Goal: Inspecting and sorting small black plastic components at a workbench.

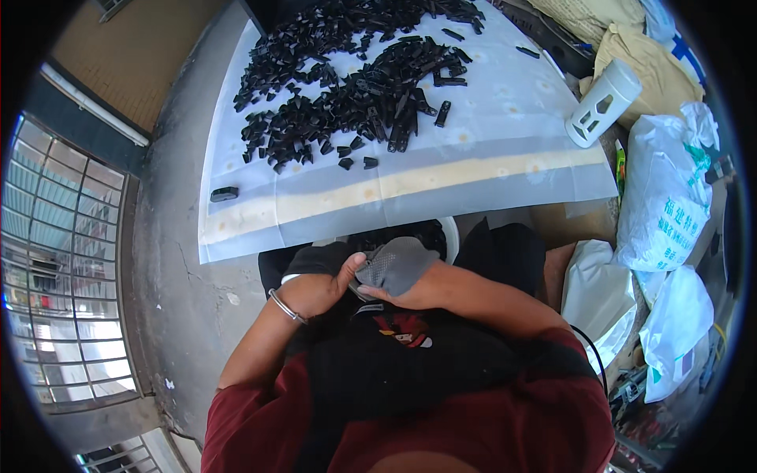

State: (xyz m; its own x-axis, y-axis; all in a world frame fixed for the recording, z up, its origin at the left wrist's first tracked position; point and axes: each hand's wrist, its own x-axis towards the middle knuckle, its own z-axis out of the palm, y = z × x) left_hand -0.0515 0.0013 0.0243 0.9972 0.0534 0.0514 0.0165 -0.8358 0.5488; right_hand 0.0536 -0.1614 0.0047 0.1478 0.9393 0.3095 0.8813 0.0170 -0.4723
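Black parts point(432, 231) are held in a white-rimmed container point(453, 241), just beyond the adjoining left hand point(317, 285) and right hand point(406, 280); finger spread and grip, obscured by dark coverings point(388, 264), cannot be told. More pieces point(339, 106) are heaped across the table point(505, 183).

Just below the centre of the frame, a grey covering point(404, 262) with fine mesh pattern lies over the fingers of the right hand point(416, 290); a dark covering point(319, 257) lies over those of the left hand point(315, 292). Behind them, black pieces point(402, 234) sit jumbled in a white-rimmed container point(452, 238), partly hidden.
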